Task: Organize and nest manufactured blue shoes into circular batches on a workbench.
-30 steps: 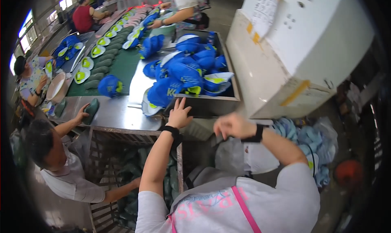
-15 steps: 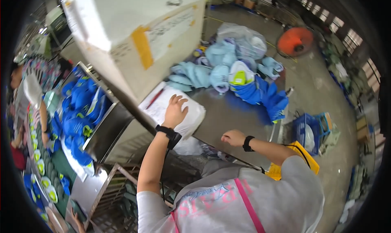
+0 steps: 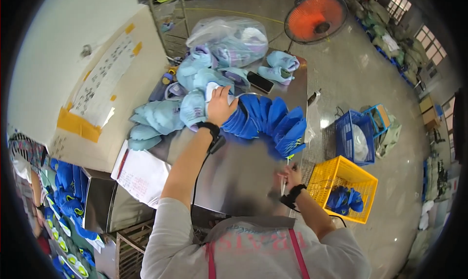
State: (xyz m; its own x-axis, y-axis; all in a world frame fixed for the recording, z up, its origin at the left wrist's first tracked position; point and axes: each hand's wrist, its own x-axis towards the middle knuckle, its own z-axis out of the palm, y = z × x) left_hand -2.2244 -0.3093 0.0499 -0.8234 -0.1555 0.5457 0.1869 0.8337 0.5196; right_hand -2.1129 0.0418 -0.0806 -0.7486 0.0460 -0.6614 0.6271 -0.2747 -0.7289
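My left hand (image 3: pixel 222 106) is closed over the near end of a row of blue shoe uppers (image 3: pixel 265 115), at a white-lined opening. The uppers are nested together and curve right across the metal table (image 3: pixel 234 176). My right hand (image 3: pixel 291 177) is at the table's right edge, below the row's far end. Its fingers are closed round a thin pale object (image 3: pixel 283 185), too blurred to name. Light blue shoe uppers (image 3: pixel 161 117) are heaped to the left of and beyond my left hand. A black phone (image 3: pixel 260 82) lies behind the blue row.
A written sheet (image 3: pixel 144 174) with a red pen lies at the table's left, by a white box-like panel (image 3: pixel 97 79). To the right stand a yellow crate (image 3: pixel 319 174) holding blue pieces and a blue crate (image 3: pixel 344 132). An orange fan (image 3: pixel 312 18) stands beyond the table.
My view has turned toward the right. My left hand has gone from the paper to the blue uppers. My right hand now holds a thin pale object at the table's edge.
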